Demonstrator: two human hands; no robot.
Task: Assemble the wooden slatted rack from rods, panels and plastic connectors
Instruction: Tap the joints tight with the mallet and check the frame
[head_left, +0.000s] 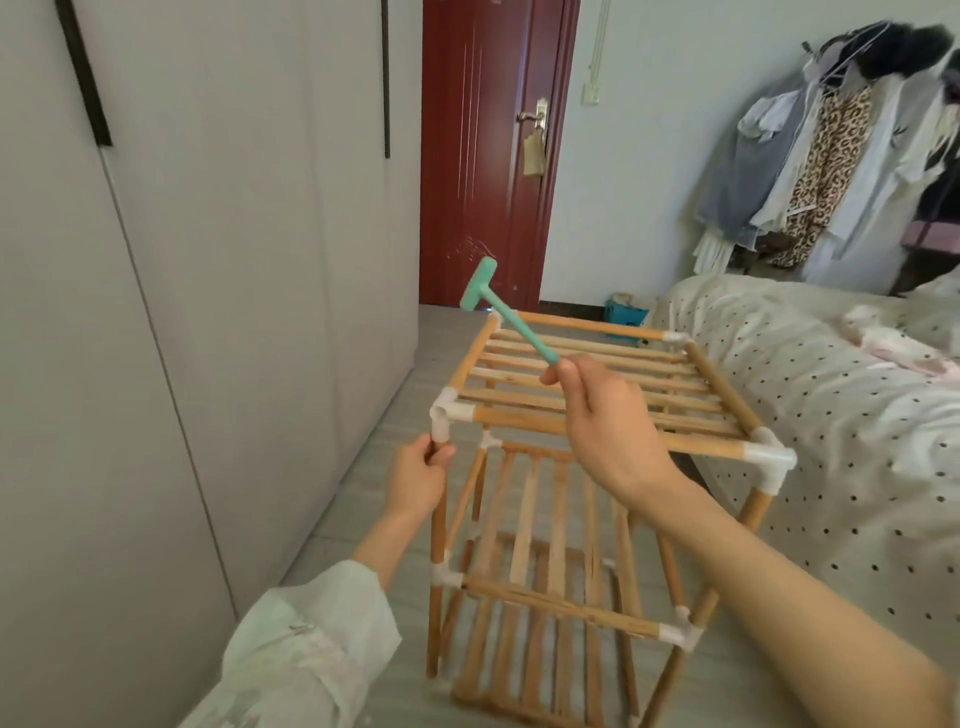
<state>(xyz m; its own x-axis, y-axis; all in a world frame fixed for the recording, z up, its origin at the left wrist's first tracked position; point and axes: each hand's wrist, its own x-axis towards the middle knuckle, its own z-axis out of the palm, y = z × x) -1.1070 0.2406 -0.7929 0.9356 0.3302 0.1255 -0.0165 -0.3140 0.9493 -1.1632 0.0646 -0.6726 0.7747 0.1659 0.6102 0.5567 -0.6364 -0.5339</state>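
Both forearms run off the lower frame edge. Left hand (418, 480) grips the wooden rack's (587, 415) near-left post below one plastic connector (445, 413); right hand (605, 415) clasps one green mallet (511, 318) mid-frame. Three slatted tiers show, the lowest blurred.

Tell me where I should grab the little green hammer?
Grab the green hammer low on its thin handle, coming from the near end, as the right hand does. The wide head sits at the far end, tilted up and away.

Both hands raised, left hand (418, 480) and right hand (605, 421) gripping.
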